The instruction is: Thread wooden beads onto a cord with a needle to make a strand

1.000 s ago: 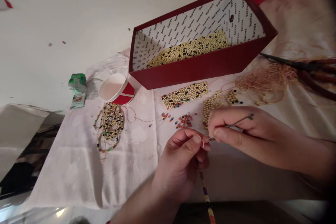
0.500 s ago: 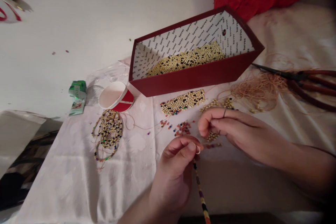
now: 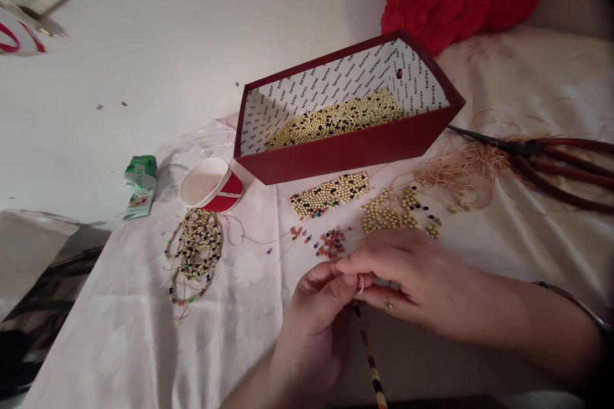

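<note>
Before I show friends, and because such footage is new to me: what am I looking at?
No machine here: a camera worn on a person's head looks forward and down. The bare left hand pinches a small pale loop; the right hand meets it there, and a bead strand runs down below. On the pale cloth lie loose beads, a flat bead patch, coiled bead strings, scissors and tangled thread. A cup stands beside a dark red box holding more beads.
</note>
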`<action>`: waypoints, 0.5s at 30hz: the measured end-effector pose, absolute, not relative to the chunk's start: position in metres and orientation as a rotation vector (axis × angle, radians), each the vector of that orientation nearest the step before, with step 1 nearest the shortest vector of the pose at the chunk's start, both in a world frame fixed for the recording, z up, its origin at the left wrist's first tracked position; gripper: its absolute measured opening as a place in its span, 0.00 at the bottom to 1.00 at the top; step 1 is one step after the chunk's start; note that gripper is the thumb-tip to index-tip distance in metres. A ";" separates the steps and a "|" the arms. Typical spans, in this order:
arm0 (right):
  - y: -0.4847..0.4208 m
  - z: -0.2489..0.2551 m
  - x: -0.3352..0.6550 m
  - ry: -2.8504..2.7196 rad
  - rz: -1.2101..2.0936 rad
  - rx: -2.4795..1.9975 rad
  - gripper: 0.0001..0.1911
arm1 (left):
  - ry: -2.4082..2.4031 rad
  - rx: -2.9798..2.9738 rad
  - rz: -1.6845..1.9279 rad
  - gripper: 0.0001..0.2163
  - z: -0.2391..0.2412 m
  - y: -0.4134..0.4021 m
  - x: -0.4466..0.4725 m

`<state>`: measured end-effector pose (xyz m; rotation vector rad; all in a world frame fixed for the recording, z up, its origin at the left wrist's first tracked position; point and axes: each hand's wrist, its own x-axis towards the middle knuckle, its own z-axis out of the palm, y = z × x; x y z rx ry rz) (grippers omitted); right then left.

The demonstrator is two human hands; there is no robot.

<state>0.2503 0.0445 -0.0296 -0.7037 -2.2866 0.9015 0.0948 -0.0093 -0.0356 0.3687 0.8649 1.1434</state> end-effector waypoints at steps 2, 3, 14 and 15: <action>0.044 -0.030 0.251 -2.289 0.861 -0.671 0.07 | 0.869 0.393 1.139 0.03 -0.033 -0.008 0.095; 0.044 -0.030 0.251 -2.292 0.849 -0.659 0.07 | 0.865 0.404 1.131 0.03 -0.032 -0.008 0.095; 0.042 -0.033 0.252 -2.227 0.747 -0.631 0.06 | 0.825 0.361 1.111 0.05 -0.032 -0.010 0.094; 0.042 -0.033 0.252 -2.246 0.721 -0.636 0.08 | 0.829 0.343 1.111 0.05 -0.032 -0.009 0.094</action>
